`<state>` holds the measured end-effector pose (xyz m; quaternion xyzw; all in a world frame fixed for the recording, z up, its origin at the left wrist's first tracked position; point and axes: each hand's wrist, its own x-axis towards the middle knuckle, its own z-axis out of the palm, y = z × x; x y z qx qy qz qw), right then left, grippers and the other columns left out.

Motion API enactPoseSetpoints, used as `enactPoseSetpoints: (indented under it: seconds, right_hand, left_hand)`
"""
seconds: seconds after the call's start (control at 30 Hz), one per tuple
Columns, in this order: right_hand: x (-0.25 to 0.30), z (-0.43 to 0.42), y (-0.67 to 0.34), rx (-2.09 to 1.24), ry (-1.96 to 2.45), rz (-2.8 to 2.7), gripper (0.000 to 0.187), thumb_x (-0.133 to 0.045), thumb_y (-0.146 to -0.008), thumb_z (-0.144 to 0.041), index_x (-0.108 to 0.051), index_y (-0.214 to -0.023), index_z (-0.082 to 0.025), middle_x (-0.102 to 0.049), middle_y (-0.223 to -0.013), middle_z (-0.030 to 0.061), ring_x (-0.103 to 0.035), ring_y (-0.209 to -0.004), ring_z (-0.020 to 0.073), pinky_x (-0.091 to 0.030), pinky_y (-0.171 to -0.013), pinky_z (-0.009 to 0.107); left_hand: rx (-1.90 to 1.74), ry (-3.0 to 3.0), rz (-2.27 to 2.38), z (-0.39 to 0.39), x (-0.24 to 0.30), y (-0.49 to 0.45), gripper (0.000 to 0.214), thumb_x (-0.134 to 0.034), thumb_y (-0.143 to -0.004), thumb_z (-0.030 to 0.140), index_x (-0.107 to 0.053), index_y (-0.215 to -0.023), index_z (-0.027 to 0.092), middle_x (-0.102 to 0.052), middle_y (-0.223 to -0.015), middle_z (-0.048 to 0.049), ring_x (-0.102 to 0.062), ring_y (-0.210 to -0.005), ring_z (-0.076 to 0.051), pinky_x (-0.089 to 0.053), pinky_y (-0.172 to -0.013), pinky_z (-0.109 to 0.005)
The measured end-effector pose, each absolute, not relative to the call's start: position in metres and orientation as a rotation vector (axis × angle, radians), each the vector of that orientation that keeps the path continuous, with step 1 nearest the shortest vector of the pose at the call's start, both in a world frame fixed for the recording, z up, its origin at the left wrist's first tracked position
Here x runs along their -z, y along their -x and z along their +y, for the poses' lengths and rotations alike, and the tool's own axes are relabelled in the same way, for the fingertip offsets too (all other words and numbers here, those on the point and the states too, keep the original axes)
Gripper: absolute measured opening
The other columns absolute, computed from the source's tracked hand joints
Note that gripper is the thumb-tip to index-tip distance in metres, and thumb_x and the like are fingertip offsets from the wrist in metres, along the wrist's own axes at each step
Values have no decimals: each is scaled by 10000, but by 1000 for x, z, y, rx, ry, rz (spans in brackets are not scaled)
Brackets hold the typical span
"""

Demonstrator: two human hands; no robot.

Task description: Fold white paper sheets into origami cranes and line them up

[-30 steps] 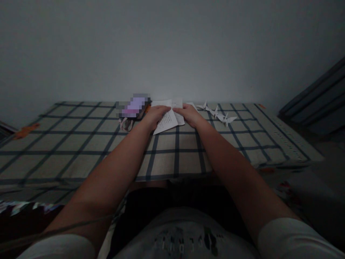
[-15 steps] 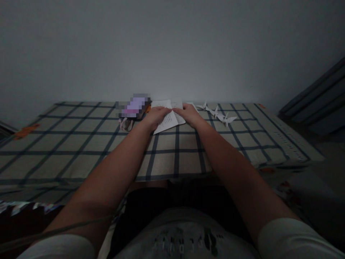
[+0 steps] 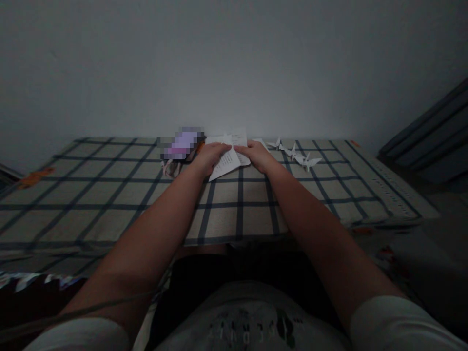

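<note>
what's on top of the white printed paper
The left hand and right hand overlap the white printed paper; print shows between them, but what they cover is hidden.

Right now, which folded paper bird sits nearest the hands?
The leftmost bird, closest to the right hand; the middle bird and rightmost bird sit progressively farther right and lower in the picture.

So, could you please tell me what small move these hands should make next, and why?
I would probably square up the edges of the printed paper: its left part slants out nearer to the camera than its right part, and the left hand and right hand both touch it, so a small adjustment looks within reach.
</note>
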<state>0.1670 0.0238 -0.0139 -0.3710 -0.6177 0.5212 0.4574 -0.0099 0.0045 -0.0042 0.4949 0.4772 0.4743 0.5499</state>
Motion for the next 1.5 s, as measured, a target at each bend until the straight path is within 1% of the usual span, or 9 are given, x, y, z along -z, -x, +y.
enactPoseSetpoints:
  seconds: [0.13,0.3,0.4,0.6,0.83,0.97,1.2,1.4,1.5]
  right_hand:
    - [14,24,-168,-1256,908,-1526,290,-750,-792,-372,-734,-996,-165,-765,-1055,95,-715,-875,189,-572,-872,374]
    - [17,26,-168,-1274,897,-1543,274,-741,-794,-376,-734,-977,-173,-769,-1023,86,-712,-866,192,-569,-875,387]
    - [17,27,-168,-1195,934,-1582,283,-741,-786,-403,-741,-946,-170,-766,-987,86,-707,-846,204,-567,-866,406]
    - [13,23,-167,-1058,935,-1615,315,-734,-786,-423,-739,-976,-171,-753,-1035,92,-706,-929,228,-559,-875,409]
    - [13,24,-164,-1242,880,-1503,316,-753,-778,-381,-716,-1012,-171,-760,-1055,76,-706,-936,190,-561,-887,354]
    - [15,26,-165,-1370,879,-1475,288,-758,-779,-337,-712,-999,-157,-760,-1028,87,-705,-862,174,-568,-834,334]
    - [14,27,-168,-1286,873,-1455,252,-752,-769,-297,-721,-981,-163,-757,-1046,78,-696,-893,175,-551,-852,328]
    - [9,21,-169,-1350,915,-1445,314,-742,-790,-388,-707,-1028,-185,-748,-1069,74,-673,-842,155,-521,-699,267]
    - [8,20,-168,-1378,942,-1494,315,-728,-803,-378,-702,-1044,-176,-743,-1084,80,-660,-837,142,-483,-637,224]
  left_hand:
    - [-1108,-1153,1052,5,6,10,225,-724,-724,237,-704,-927,142,-758,-907,-100,-715,-742,-192,-561,-712,-295]
    - [-1129,-1167,1066,2,6,10,208,-728,-713,238,-707,-891,132,-755,-832,-99,-705,-685,-192,-548,-652,-277]
    - [-1145,-1175,1069,4,8,11,222,-737,-702,246,-710,-889,130,-757,-827,-102,-710,-689,-202,-552,-637,-280]
    - [-1156,-1168,1099,11,14,14,204,-726,-714,275,-699,-859,134,-757,-844,-115,-711,-676,-211,-546,-600,-286]
    - [-1207,-1115,1089,3,4,11,187,-717,-735,228,-692,-894,133,-751,-847,-93,-715,-685,-207,-565,-644,-306]
    - [-1210,-1079,1080,-2,-3,9,160,-698,-758,201,-690,-906,143,-751,-850,-73,-709,-677,-196,-567,-660,-309]
    - [-1092,-1152,991,-2,1,12,273,-731,-748,182,-706,-1016,141,-768,-1008,-119,-737,-854,-211,-584,-807,-309]
    - [-1170,-1157,1029,-1,2,12,305,-741,-732,177,-701,-1030,125,-770,-1018,-133,-745,-839,-232,-608,-806,-352]
    - [-1193,-1136,1082,-3,-2,11,329,-729,-730,174,-696,-1051,116,-773,-999,-135,-745,-796,-243,-616,-770,-366]
